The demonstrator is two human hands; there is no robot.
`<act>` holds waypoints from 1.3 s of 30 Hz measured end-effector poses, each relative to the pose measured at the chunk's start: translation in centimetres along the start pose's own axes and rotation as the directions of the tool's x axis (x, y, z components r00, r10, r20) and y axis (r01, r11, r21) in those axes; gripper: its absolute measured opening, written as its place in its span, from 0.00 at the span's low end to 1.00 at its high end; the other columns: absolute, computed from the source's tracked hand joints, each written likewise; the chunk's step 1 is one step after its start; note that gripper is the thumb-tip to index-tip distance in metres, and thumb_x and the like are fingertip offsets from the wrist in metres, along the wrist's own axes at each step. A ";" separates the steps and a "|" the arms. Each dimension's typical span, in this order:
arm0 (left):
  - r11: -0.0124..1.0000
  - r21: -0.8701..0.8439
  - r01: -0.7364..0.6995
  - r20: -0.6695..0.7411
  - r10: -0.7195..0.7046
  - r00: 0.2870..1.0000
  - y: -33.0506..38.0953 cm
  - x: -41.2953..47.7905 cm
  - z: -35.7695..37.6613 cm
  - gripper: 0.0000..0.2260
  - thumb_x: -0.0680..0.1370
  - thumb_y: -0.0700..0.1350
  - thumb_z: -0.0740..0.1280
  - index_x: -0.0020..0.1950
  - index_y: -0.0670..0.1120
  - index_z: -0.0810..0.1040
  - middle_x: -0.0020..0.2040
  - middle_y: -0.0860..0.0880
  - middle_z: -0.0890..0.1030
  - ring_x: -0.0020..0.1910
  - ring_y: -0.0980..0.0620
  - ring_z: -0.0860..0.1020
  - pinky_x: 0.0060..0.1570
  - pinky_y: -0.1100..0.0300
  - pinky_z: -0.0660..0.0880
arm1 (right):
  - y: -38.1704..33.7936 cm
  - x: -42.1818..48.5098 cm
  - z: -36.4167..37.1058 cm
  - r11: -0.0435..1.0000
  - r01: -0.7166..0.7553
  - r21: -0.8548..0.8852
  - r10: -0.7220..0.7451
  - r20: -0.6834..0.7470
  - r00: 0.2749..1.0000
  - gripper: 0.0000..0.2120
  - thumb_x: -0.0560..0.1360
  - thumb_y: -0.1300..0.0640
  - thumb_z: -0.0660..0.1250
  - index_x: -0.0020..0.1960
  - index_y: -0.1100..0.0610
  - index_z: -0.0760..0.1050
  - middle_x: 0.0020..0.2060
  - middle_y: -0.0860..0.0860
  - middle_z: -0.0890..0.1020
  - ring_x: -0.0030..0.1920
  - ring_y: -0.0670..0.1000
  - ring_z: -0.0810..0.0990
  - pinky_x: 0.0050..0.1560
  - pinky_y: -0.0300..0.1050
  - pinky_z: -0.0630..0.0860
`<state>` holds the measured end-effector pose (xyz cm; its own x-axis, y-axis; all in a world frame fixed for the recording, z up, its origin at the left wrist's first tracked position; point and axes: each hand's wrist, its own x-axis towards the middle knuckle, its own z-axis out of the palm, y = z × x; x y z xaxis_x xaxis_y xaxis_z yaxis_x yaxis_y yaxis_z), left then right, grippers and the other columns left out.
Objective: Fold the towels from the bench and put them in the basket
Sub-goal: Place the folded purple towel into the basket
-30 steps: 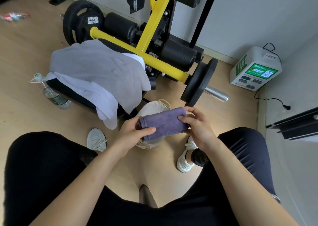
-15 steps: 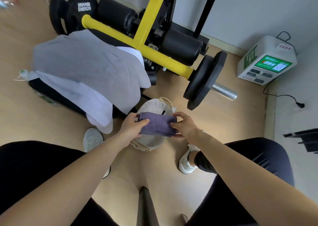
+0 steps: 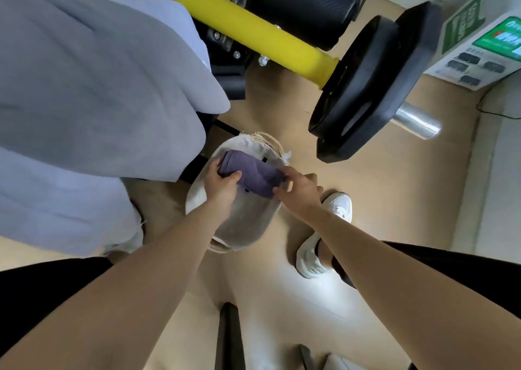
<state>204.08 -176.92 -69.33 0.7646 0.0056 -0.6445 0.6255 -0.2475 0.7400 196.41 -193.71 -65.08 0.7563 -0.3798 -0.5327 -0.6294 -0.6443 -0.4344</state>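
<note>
A folded purple towel [image 3: 253, 172] lies across the mouth of the cloth-lined basket [image 3: 242, 223] on the floor. My left hand [image 3: 222, 183] grips the towel's left end. At its right end is my right hand [image 3: 298, 189], fingers pinching the edge. A grey towel [image 3: 93, 82] is draped over the bench at the left, with a white towel [image 3: 56, 206] under it hanging down toward the floor. The bench itself is almost fully covered.
A yellow machine bar [image 3: 262, 28] with black weight plates [image 3: 363, 87] juts out just behind the basket. A white charging box [image 3: 485, 42] stands at the wall on the right. My white shoe [image 3: 324, 234] is planted right of the basket on the wooden floor.
Both hands have carried the purple towel down and forward from above my lap into the basket's opening. The camera has leaned in closer to the bench.
</note>
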 end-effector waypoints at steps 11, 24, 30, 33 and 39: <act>0.999 0.035 0.026 -0.021 -0.025 0.999 -4.1 6.2 2.7 0.27 0.73 0.42 0.69 0.72 0.54 0.75 0.66 0.49 0.81 0.63 0.44 0.81 0.65 0.45 0.78 | 2.7 1.6 3.5 0.984 0.029 0.178 -0.007 -0.126 0.992 0.27 0.70 0.64 0.70 0.68 0.52 0.75 0.63 0.55 0.73 0.51 0.56 0.79 0.59 0.42 0.73; 0.999 0.045 -0.012 -0.169 0.019 0.985 -4.5 -1.4 6.9 0.39 0.74 0.45 0.76 0.79 0.58 0.59 0.76 0.39 0.64 0.68 0.39 0.74 0.69 0.47 0.74 | 3.8 1.4 4.3 0.981 0.120 0.154 -0.105 -0.104 0.989 0.29 0.70 0.67 0.70 0.70 0.55 0.73 0.65 0.52 0.72 0.55 0.53 0.78 0.61 0.44 0.74; 0.981 0.189 -0.052 -0.066 0.066 0.996 -5.1 1.7 8.2 0.39 0.73 0.36 0.73 0.80 0.55 0.61 0.75 0.40 0.66 0.74 0.38 0.68 0.74 0.43 0.67 | 3.9 1.7 4.1 0.977 0.181 0.114 -0.172 -0.082 0.982 0.32 0.69 0.67 0.71 0.72 0.55 0.71 0.68 0.51 0.70 0.58 0.54 0.78 0.61 0.38 0.70; 0.977 0.137 -0.166 -0.007 0.168 0.986 -5.5 3.0 7.7 0.38 0.72 0.29 0.70 0.79 0.50 0.65 0.73 0.42 0.66 0.72 0.40 0.71 0.70 0.44 0.73 | 3.9 1.8 4.2 0.977 0.188 0.104 -0.179 -0.089 0.980 0.33 0.69 0.67 0.70 0.73 0.56 0.70 0.69 0.53 0.70 0.60 0.56 0.78 0.63 0.41 0.71; 0.963 0.197 -0.182 0.179 0.147 0.973 -6.0 3.7 5.8 0.41 0.73 0.30 0.73 0.80 0.55 0.63 0.77 0.43 0.66 0.74 0.42 0.70 0.71 0.47 0.73 | 4.1 2.0 4.0 0.978 0.183 0.097 -0.180 -0.039 0.983 0.36 0.69 0.66 0.72 0.75 0.55 0.67 0.68 0.53 0.69 0.60 0.55 0.77 0.62 0.40 0.71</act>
<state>202.26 -181.05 -77.32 0.8078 -0.2045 -0.5529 0.4331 -0.4305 0.7919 194.66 -194.45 -70.85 0.8639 -0.2829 -0.4168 -0.4943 -0.6356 -0.5931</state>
